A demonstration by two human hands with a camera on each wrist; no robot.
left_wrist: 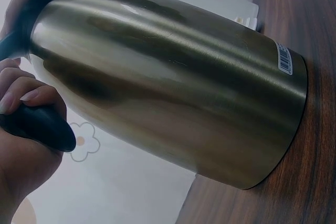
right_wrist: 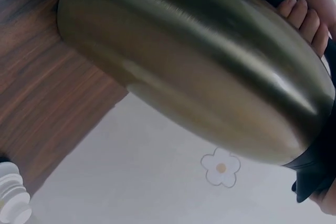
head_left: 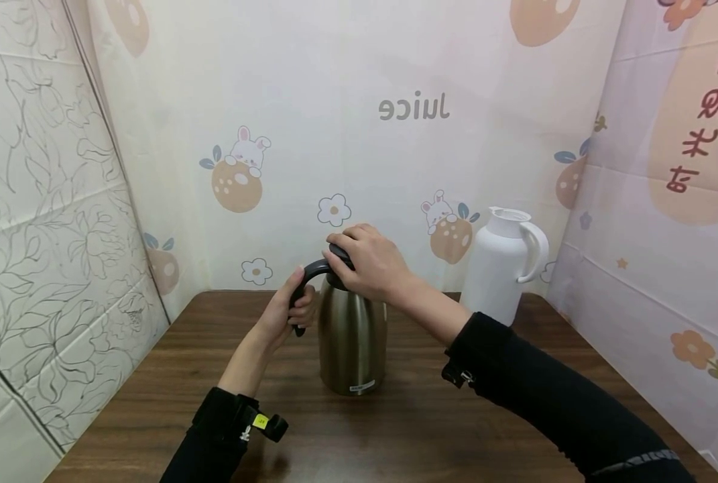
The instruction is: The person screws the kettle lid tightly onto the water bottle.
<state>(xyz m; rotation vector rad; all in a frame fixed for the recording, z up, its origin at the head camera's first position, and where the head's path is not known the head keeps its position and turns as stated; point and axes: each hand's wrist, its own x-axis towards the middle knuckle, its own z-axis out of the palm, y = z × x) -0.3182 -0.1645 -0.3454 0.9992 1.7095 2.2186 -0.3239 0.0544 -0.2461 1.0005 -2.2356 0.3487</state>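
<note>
Black plastic under the fingers on both sides, and that's where this step gets won or lost. Left hand point(head_left: 279, 315) is clamped round the handle point(head_left: 318, 266), fingers curled right around it. Right hand point(head_left: 373, 266) has its thumb on the near side and its fingers over the far side of the lid point(head_left: 341, 254), so it's gripping from above. Whether the lid's being twisted or just pressed, can't tell from here.

Either way, imo, the left should do the bracing: push back against whatever the right does, so the steel jug point(head_left: 352, 339) doesn't spin or tip. It's upright on the worktop point(head_left: 419, 429), and I'd leave it planted there. If it's a twist, go round level instead of levering sideways, since a cocked lid would probably bind. Mind the spout point(right_wrist: 307, 177) in the right wrist view too, with fingertips right by it. White jug point(head_left: 493, 272) is off to the right and farther back, so just watch that right forearm.
</note>
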